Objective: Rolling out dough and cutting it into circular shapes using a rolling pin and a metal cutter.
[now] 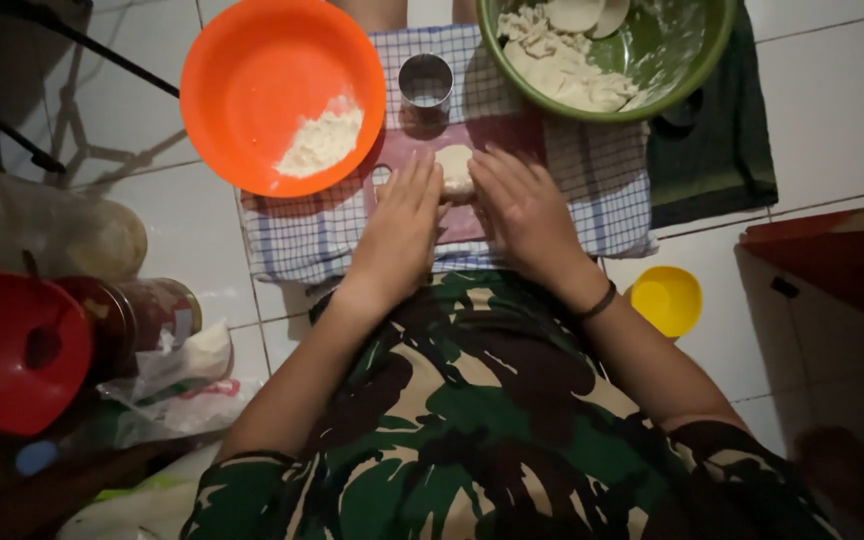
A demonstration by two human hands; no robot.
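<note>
orange bowl (283, 95) held flour; steel cup (425, 82) stood beside it. left hand (400, 235) and right hand (524, 215), both open with fingers flat, flanked and touched the dough piece (455, 168) on a possibly pink board (402, 150); green bowl (697, 60) held dough.

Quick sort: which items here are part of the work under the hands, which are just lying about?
In use: left hand and right hand pressing a pale dough lump on the pink cutting board; orange plastic bowl of flour; green bowl of dough; metal cup.
Idle: small yellow plastic bowl; red plastic lid; jars.
</note>
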